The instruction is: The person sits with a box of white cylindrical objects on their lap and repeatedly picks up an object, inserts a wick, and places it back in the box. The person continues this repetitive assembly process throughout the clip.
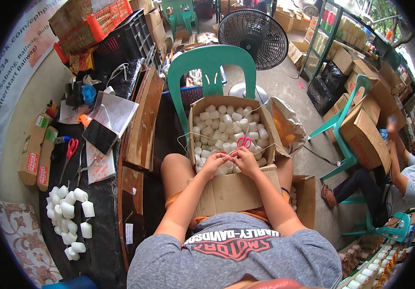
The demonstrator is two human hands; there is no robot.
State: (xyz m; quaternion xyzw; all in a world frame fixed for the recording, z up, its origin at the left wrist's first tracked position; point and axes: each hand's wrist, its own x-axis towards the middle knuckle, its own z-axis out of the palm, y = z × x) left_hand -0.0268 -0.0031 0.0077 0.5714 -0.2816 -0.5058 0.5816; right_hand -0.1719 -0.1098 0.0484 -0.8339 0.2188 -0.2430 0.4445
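Between my knees stands an open cardboard box (pixel 265 120) filled with small white cylindrical pieces (pixel 222 123). My left hand (pixel 215 163) and my right hand (pixel 246 160) meet over its near side, fingertips pinched close together. Whatever they pinch is too small to make out. Just beyond my right hand are the pink-red handles of a pair of scissors (pixel 244 141); their blades are hidden, and I cannot tell whether that hand touches them. Thin pale cords (pixel 183 140) hang over the box's sides.
On the black-covered table at left lie strung white pieces (pixel 67 212), red-handled scissors (pixel 71 149) and a phone (pixel 100 136). A green chair (pixel 212 55) stands behind the box, with a fan (pixel 253 38) beyond. Another person (pixel 405 178) sits at right near cardboard boxes.
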